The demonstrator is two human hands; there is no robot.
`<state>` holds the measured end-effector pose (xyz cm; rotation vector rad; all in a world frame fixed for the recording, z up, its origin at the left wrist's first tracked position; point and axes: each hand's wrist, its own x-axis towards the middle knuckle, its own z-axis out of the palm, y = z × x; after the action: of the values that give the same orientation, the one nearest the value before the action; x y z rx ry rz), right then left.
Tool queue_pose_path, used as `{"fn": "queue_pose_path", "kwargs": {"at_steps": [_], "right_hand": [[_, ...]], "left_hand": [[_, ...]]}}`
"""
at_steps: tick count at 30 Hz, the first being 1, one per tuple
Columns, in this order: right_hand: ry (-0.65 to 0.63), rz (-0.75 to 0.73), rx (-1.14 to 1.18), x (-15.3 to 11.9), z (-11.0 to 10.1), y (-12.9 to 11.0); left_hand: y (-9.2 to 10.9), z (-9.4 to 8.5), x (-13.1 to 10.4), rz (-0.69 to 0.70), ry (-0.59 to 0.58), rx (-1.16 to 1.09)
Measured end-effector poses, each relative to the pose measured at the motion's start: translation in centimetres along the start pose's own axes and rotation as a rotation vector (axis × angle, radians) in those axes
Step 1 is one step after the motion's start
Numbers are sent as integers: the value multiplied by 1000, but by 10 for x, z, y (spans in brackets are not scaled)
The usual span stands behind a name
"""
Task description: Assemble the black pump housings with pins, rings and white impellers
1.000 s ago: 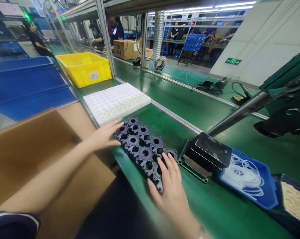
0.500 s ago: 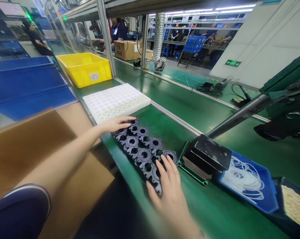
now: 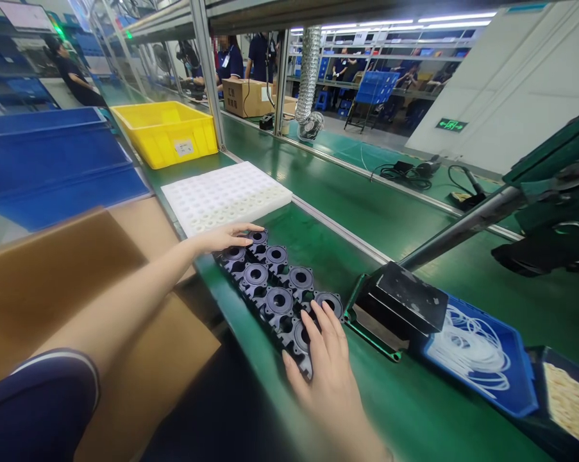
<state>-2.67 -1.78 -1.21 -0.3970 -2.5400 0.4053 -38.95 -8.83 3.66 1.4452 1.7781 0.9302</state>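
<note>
A long black tray (image 3: 266,282) with round black ring-shaped parts lies at a slant on the green worktop (image 3: 289,410). At its far end, my left hand (image 3: 224,237) is closed on the tray, fingers reaching across the corner. My right hand (image 3: 325,350) grips the near end, its thumb at the left edge and its fingers over the parts on the right. Part of the near rings is hidden under those fingers. Just beyond my left hand is a white foam tray (image 3: 226,192) with rows of round pockets.
On the right are a black block (image 3: 407,295), a blue bin (image 3: 481,353) of white tubing and a container of pale pieces (image 3: 570,398). A metal arm slants above. At left stand a yellow bin (image 3: 168,135), blue crates (image 3: 53,160) and an open cardboard box (image 3: 58,282).
Both hands and the black tray hold their places. Behind the brown carton in the background, another person in dark clothing now shows.
</note>
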Motion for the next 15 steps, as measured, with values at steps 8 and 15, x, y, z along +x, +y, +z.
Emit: {"fn": "queue_pose_path", "kwargs": {"at_steps": [8,15], "right_hand": [[-7,6,-9,1,0,0],[-4,3,-1,1,-1,-1]], "left_hand": [[-1,-1,0,5,-13,-4],[0,-5,1,-5,-34,27]]}}
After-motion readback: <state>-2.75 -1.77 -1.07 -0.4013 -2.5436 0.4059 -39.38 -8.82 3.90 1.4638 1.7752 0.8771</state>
